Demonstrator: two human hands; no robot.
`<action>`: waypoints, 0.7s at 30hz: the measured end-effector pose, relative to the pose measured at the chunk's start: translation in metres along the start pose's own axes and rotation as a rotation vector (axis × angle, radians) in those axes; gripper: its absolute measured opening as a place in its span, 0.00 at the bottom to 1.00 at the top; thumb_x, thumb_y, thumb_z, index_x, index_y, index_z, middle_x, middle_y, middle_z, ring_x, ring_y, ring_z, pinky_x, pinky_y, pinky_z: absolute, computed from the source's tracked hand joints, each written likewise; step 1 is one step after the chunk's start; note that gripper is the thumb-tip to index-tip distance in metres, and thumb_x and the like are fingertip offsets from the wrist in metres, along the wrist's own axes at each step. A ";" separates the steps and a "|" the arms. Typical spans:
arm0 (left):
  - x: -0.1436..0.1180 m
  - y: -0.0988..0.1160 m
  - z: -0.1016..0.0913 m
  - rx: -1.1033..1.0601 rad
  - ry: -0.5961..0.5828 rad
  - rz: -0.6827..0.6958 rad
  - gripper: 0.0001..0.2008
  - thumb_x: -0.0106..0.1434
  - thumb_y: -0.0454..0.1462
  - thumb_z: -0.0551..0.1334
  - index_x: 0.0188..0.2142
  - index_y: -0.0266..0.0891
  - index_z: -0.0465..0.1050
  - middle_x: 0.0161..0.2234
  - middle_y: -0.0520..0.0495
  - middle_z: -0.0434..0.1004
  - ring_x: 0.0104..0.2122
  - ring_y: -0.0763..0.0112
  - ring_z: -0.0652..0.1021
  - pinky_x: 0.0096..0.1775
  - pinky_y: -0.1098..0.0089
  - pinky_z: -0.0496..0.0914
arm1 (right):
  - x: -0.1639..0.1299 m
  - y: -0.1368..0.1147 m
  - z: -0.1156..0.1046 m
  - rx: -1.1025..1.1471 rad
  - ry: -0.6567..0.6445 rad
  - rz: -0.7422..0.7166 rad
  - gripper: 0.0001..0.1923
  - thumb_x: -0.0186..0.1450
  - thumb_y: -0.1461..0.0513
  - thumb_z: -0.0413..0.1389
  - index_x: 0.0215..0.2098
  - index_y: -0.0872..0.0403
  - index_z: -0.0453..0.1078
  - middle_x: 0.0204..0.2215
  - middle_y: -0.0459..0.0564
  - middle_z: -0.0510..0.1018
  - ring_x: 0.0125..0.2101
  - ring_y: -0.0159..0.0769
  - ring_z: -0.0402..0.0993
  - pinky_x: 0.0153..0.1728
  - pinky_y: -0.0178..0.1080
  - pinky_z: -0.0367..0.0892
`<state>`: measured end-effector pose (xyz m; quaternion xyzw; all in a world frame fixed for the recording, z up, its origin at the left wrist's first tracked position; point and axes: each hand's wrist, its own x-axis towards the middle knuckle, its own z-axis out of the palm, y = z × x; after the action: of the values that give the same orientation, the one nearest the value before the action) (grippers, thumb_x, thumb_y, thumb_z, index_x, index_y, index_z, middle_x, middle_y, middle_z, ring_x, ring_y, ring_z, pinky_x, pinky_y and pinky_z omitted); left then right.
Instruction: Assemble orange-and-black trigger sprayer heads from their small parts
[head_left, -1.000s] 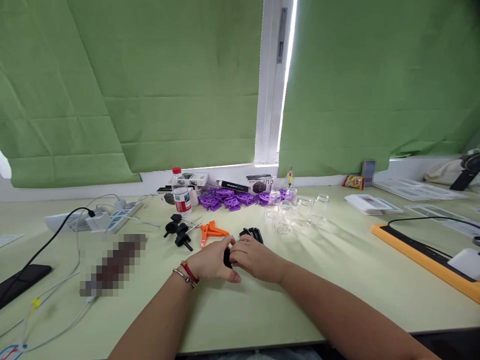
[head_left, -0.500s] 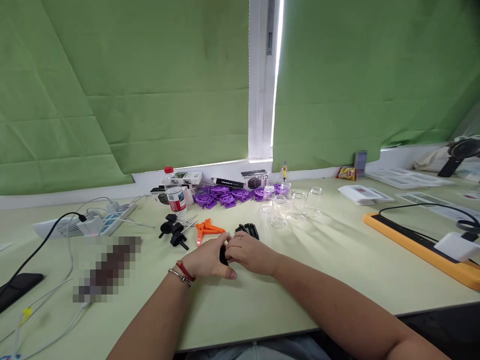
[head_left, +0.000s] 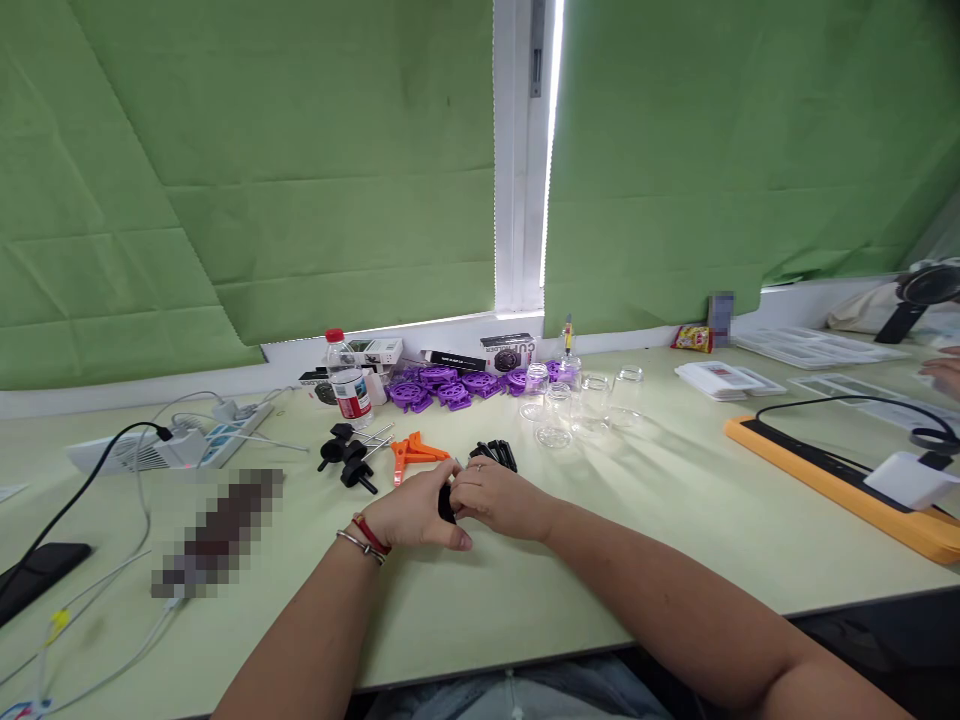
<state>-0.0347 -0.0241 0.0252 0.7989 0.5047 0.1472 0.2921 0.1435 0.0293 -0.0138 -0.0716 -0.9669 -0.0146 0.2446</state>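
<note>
Both hands meet over the table around a small black part (head_left: 446, 503), mostly covered by fingers, so its kind is unclear. My left hand (head_left: 420, 508) curls about it from the left, thumb stretched toward me. From the right, my right hand (head_left: 499, 500) pinches at the same part with bent fingers. Just behind the hands lie several black pieces (head_left: 495, 455) in a small pile. Orange plastic parts (head_left: 416, 453) rest behind my left hand. Farther left are black knob-like parts with metal rods (head_left: 351, 458).
Purple plastic pieces (head_left: 442, 387) line the back beside a water bottle (head_left: 349, 385). Clear glass jars (head_left: 559, 405) stand right of them. A power strip (head_left: 232, 440) and cables are left; an orange-edged case (head_left: 840, 485) lies right. Another person's hand (head_left: 943, 370) shows at the right edge.
My hands hold nearly the same pose around the black part. The view has shifted slightly. Another person's hand has come in at the right edge.
</note>
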 end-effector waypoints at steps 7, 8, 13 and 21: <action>0.000 0.002 -0.001 -0.016 -0.017 -0.003 0.30 0.40 0.45 0.69 0.42 0.41 0.61 0.37 0.51 0.72 0.37 0.61 0.73 0.39 0.64 0.66 | 0.000 0.000 0.000 0.033 0.012 -0.018 0.06 0.66 0.64 0.49 0.35 0.54 0.68 0.33 0.46 0.77 0.36 0.31 0.68 0.42 0.39 0.56; 0.000 0.002 -0.001 -0.017 -0.017 -0.003 0.30 0.41 0.45 0.69 0.42 0.41 0.61 0.37 0.51 0.72 0.37 0.62 0.73 0.39 0.65 0.66 | 0.000 0.000 0.000 0.040 0.016 -0.016 0.06 0.66 0.64 0.49 0.35 0.54 0.68 0.33 0.46 0.77 0.36 0.31 0.68 0.42 0.39 0.56; 0.000 0.000 -0.001 -0.006 -0.008 -0.001 0.29 0.40 0.45 0.68 0.42 0.41 0.61 0.36 0.50 0.72 0.37 0.61 0.73 0.39 0.65 0.66 | 0.000 0.000 0.000 0.068 0.033 -0.003 0.07 0.66 0.64 0.50 0.31 0.55 0.68 0.29 0.46 0.76 0.34 0.30 0.69 0.40 0.38 0.57; 0.001 -0.002 -0.001 0.002 -0.009 -0.002 0.29 0.40 0.45 0.68 0.42 0.41 0.61 0.35 0.50 0.72 0.38 0.60 0.73 0.39 0.64 0.66 | 0.001 -0.001 -0.001 0.024 0.055 -0.017 0.10 0.68 0.61 0.48 0.32 0.55 0.69 0.29 0.48 0.76 0.32 0.32 0.69 0.40 0.38 0.58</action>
<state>-0.0361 -0.0226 0.0246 0.7994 0.5041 0.1428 0.2940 0.1434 0.0287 -0.0121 -0.0600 -0.9604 -0.0072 0.2719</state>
